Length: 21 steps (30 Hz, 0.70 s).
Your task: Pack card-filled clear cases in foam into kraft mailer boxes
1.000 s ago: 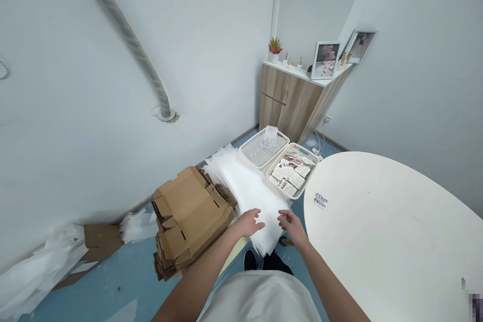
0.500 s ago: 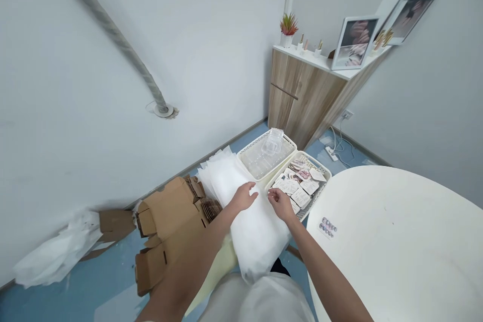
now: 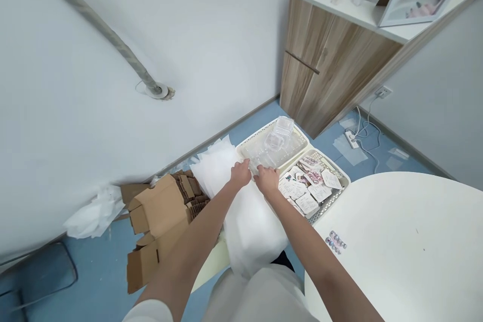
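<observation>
My left hand [image 3: 240, 173] and my right hand [image 3: 267, 180] meet at the near corner of a white basket [image 3: 241, 142] holding clear plastic boxes [image 3: 274, 142]. Between my fingertips is a clear plastic box [image 3: 254, 164], pinched from both sides; its outline is faint and partly hidden. Below my hands lies a stack of white foam sheets [image 3: 254, 226]. Just right of my right hand, a second white basket [image 3: 341, 176] holds several printed cards [image 3: 307, 202], some with pink patterns.
Brown cardboard boxes [image 3: 166, 206] lie folded out at the left. A round white table [image 3: 407, 241] stands at the right, with a set of press-on nails [image 3: 335, 242] on it. Behind are a wooden cabinet [image 3: 332, 55] and a power strip [image 3: 351, 139] on the floor.
Both hands have moved forward and closer together, from above the foam sheets to the edge of the plastic-box basket, and closed on a clear box. The view has shifted.
</observation>
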Motion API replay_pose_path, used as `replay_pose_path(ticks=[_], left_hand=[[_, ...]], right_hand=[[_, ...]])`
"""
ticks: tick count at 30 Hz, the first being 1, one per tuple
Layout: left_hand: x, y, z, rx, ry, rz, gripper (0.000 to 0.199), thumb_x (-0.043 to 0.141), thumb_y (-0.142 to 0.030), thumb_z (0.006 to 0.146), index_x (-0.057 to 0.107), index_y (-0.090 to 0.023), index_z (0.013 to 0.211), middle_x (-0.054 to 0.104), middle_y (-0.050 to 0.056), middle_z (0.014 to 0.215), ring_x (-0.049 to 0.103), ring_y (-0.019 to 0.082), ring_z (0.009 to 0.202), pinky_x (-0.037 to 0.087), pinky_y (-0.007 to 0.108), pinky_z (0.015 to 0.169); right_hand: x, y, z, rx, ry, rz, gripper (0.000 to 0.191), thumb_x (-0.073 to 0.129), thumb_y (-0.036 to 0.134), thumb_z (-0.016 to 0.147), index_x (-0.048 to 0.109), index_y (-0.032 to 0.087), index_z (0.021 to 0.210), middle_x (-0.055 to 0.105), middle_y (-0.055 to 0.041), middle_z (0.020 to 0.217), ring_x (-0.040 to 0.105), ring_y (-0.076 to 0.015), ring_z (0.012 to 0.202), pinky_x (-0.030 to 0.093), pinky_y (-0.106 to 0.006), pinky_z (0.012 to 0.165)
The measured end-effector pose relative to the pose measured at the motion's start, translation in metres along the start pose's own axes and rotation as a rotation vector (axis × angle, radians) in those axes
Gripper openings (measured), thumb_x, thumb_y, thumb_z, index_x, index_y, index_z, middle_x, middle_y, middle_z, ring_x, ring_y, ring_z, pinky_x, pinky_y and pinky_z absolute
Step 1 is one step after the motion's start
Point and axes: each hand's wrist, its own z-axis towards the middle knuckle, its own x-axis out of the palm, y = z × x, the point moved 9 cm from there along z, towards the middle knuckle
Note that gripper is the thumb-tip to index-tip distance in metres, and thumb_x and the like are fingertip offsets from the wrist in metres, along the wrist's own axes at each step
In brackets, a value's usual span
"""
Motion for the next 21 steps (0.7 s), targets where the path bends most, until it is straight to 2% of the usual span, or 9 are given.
replay_pose_path(ticks=[5,9,14,18,21], left_hand=[[0.001,0.000,0.002,-0.028,0.003,-0.014,0.045,0.040,-0.015,0.077,0.037,-0.020,0.121,0.055,0.009,0.113,0.040,0.028,0.105,0.031,0.041,0.084],[-0.001,0.000,-0.002,-0.013,-0.031,-0.091,0.042,0.040,-0.013,0.076,0.039,-0.023,0.117,0.054,0.006,0.116,0.041,0.026,0.105,0.030,0.042,0.085],[-0.023,-0.001,-0.015,0.065,-0.201,-0.297,0.039,0.043,-0.014,0.076,0.042,-0.025,0.114,0.057,0.004,0.110,0.044,0.024,0.103,0.032,0.042,0.085],[-0.045,-0.006,-0.038,0.212,-0.332,-0.560,0.044,0.054,-0.024,0.074,0.043,-0.021,0.116,0.055,0.008,0.109,0.046,0.022,0.101,0.036,0.036,0.083],[-0.043,-0.011,-0.061,0.273,-0.273,-0.782,0.051,0.060,-0.030,0.071,0.043,-0.019,0.118,0.052,0.010,0.110,0.050,0.020,0.096,0.040,0.033,0.079]], right_hand=[[0.010,-0.003,0.010,0.039,0.052,-0.047,0.019,0.050,0.027,0.077,0.055,0.017,0.093,0.064,-0.0098,0.077,0.051,-0.0237,0.088,0.017,-0.038,0.080],[0.005,-0.004,0.008,0.024,0.011,-0.031,0.020,0.045,0.021,0.077,0.057,0.018,0.093,0.064,-0.0084,0.075,0.052,-0.0219,0.086,0.017,-0.038,0.082],[-0.025,-0.009,-0.011,0.005,-0.193,0.150,0.024,0.044,0.024,0.077,0.058,0.022,0.096,0.065,-0.0058,0.088,0.051,-0.0219,0.090,0.020,-0.040,0.087],[-0.055,-0.021,-0.043,-0.015,-0.376,0.493,0.027,0.046,0.030,0.075,0.059,0.020,0.097,0.064,-0.0044,0.092,0.054,-0.0176,0.079,0.034,-0.034,0.081],[-0.072,-0.035,-0.078,0.008,-0.502,0.766,0.029,0.049,0.034,0.073,0.059,0.018,0.096,0.064,-0.0043,0.087,0.055,-0.0156,0.072,0.041,-0.030,0.072]])
